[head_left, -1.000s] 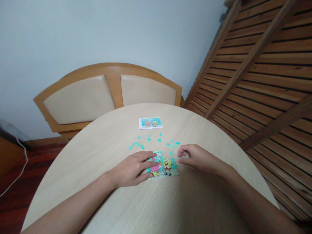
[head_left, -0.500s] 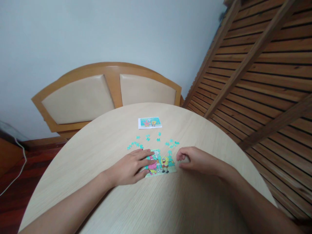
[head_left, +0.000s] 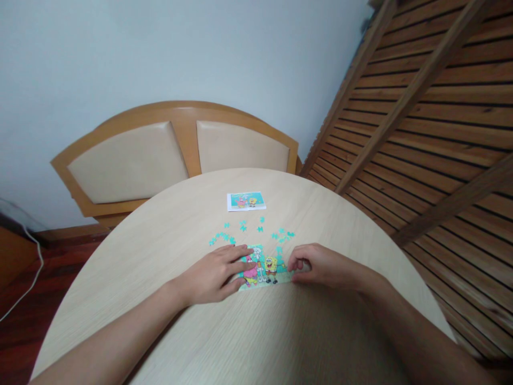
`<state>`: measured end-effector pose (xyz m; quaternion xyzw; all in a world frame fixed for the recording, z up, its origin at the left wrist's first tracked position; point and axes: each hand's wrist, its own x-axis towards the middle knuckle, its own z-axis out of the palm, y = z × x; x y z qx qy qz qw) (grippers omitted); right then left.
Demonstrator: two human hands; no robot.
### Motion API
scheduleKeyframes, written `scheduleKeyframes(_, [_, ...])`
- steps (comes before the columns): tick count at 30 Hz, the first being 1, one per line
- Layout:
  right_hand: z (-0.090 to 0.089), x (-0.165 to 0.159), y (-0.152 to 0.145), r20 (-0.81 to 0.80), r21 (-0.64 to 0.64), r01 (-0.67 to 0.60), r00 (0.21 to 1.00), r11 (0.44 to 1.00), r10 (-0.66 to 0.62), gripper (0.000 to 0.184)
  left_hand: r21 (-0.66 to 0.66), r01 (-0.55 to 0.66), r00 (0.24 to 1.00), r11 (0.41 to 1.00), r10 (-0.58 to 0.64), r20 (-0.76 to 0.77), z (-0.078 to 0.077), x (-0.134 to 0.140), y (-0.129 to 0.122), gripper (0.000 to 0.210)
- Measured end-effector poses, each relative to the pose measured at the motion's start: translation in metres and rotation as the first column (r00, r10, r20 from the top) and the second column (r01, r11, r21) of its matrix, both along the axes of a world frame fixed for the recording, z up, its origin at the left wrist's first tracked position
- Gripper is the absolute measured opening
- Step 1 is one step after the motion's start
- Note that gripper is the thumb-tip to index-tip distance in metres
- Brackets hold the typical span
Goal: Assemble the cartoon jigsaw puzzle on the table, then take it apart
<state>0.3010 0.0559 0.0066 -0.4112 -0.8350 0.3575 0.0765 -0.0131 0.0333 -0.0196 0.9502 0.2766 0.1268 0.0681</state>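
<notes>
A partly assembled jigsaw puzzle with pink, white and yellow cartoon figures lies on the table. My left hand rests flat over its left side, fingers stretched out and spread, covering part of the picture. At the puzzle's right edge is my right hand, its fingers curled in; anything between them is hidden. Beyond the puzzle several loose turquoise puzzle pieces are scattered on the right. Another cluster of loose pieces lies just past my left fingers.
A small picture card with the same figures lies farther back on the round wooden table. Behind the table stands a padded wooden headboard. Slatted wood rises at the right, and a white cable hangs at the left.
My right hand has shifted slightly left, onto the puzzle's right edge, with its fingers still curled. My left hand stays in place on the puzzle.
</notes>
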Motion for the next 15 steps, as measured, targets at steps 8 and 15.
scheduleKeyframes(8, [0.0059, -0.0027, -0.0044, 0.048, 0.069, -0.032, 0.998, 0.997, 0.029, 0.011, -0.015, -0.003, 1.0, 1.0, 0.003, -0.017, 0.002, 0.0008, -0.0004, 0.042])
scheduleKeyframes(15, [0.0028, 0.0059, -0.0008, 0.068, 0.072, 0.019, 0.997, 0.997, -0.024, 0.02, -0.036, -0.003, 1.0, 0.999, 0.003, -0.012, -0.0002, -0.0005, 0.0002, 0.041])
